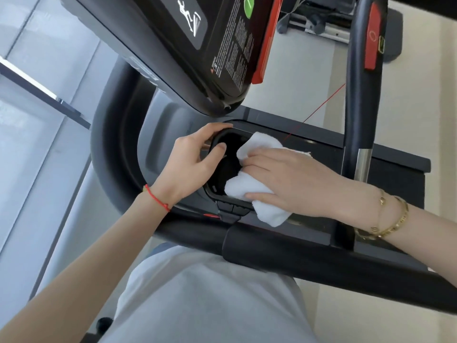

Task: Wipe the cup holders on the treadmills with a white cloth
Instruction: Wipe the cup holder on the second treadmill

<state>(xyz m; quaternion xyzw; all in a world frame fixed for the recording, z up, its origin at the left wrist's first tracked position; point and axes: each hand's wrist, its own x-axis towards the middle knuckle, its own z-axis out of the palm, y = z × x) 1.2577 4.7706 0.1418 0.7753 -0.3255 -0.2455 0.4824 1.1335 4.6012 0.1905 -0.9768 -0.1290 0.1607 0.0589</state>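
- Cup holder [223, 167]: dark oval well set in the treadmill deck below the console [197, 45], long axis running near to far in the head view, mouth open upward.
- White cloth [254, 191]: bunched on the holder's right rim, one fold over the far-right edge, another over the near-right edge, tail hanging toward the front handlebar [284, 253].
- Right hand [284, 179]: lying flat on top of the cloth, fingers extended and pointing left toward the well, pressing rather than pinching; nearer of the two to the unwiped hollow.
- Left hand [190, 159]: curled round the holder's far-left rim, thumb hooked over the inner edge, steadying it; holding nothing else.
- Hollow lying directly left of the cloth, just beyond the right fingertips; probably a short push left and down into the well next.
- Open room: dark interior between the two hands, free along the long axis.
- Limits: console overhanging the far end, upright post [361, 120] close on the right, handlebar along the near side, left thumb inside the far rim.
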